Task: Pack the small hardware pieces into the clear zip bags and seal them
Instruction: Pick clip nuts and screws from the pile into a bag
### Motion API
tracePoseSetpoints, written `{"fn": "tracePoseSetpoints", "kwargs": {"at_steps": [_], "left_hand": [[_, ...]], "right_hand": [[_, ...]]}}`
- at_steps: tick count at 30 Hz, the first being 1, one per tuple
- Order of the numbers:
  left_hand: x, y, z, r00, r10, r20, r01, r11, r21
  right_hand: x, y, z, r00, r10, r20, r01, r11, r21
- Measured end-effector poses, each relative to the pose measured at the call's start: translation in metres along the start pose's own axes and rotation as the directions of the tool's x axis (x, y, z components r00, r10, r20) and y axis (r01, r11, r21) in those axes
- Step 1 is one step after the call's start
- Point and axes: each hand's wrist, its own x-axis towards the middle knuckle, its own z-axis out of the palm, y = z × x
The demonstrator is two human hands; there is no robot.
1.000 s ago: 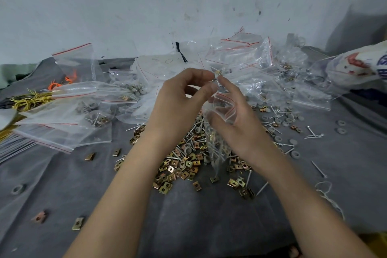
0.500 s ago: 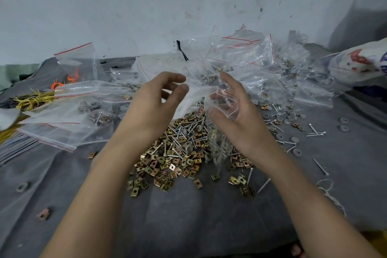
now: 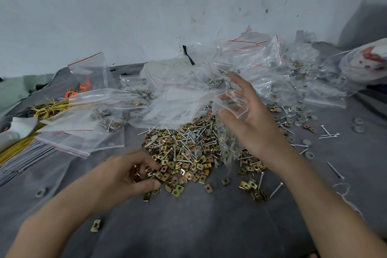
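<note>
I have the right hand raised over the grey cloth. Its thumb and fingers pinch the mouth of a small clear zip bag, which hangs above the heap of brass clips and nails. The left hand is down at the heap's near edge with fingers curled among the clips. Blur hides whether it grips any.

Faint handwritten marks stand on a clear bag at upper centre of the frame, perhaps "500", though too pale to be sure. A white sack at the right edge bears red print, too blurred to read. Nothing else is legible.
</note>
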Motion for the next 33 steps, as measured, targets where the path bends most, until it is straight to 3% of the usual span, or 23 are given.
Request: {"fn": "tracePoseSetpoints", "kwargs": {"at_steps": [6, 15, 23, 33], "left_hand": [[0.000, -0.004, 0.006, 0.995, 0.022, 0.092, -0.025, 0.999, 0.025], [0.002, -0.005, 0.010, 0.998, 0.018, 0.059, -0.016, 0.999, -0.032], [0.003, -0.013, 0.004, 1.000, -0.020, 0.009, 0.019, 0.994, 0.103], [0.006, -0.012, 0.002, 0.996, 0.044, 0.082, -0.052, 0.995, 0.087]], "right_hand": [[0.003, 0.000, 0.003, 1.000, -0.015, -0.007, 0.015, 1.000, -0.012], [0.002, 0.002, 0.001, 1.000, -0.004, -0.003, 0.004, 1.000, 0.020], [0.002, 0.002, -0.002, 1.000, -0.010, -0.008, 0.010, 1.000, 0.007], [0.002, 0.000, 0.000, 1.000, -0.017, -0.004, 0.017, 1.000, -0.010]]}}
